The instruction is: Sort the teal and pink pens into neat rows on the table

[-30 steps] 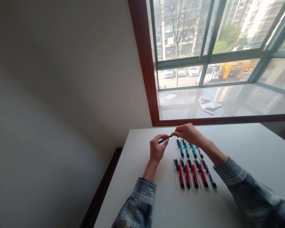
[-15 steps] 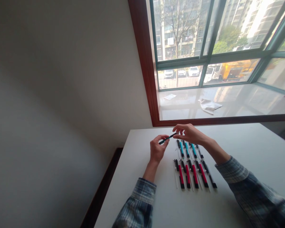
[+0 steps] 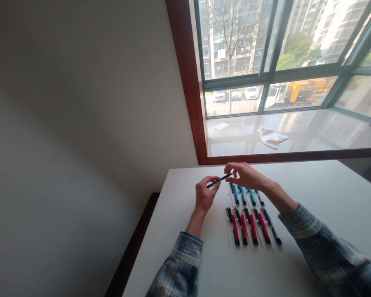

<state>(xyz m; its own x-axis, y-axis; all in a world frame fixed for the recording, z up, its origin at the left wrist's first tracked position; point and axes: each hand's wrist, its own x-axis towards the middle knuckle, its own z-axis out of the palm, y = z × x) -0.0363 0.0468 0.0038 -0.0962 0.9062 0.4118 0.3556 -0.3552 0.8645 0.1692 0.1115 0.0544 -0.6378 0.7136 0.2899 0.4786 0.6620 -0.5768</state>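
Note:
A teal and black pen (image 3: 223,178) is held slanting above the table, its black end up and to the right. My left hand (image 3: 205,194) is closed around the pen's lower teal part. At the upper end, the curled fingers of my right hand (image 3: 245,175) pinch the tip. Below that hand lies a row of blue pen barrels (image 3: 243,195) with black parts and thin refills, partly covered by the hand. Nearer to me is a row of red pen barrels (image 3: 245,229), set between black grips and thin white refills.
The pen parts lie on a white table (image 3: 179,206) that meets the wall at the left. Behind it, a dark red frame (image 3: 200,150) borders a window sill holding a crumpled white cloth (image 3: 272,137) and a scrap of paper (image 3: 221,126).
The fingers of my right hand have shifted slightly at the pen's upper end, and more of its black end shows. My left hand stays in place.

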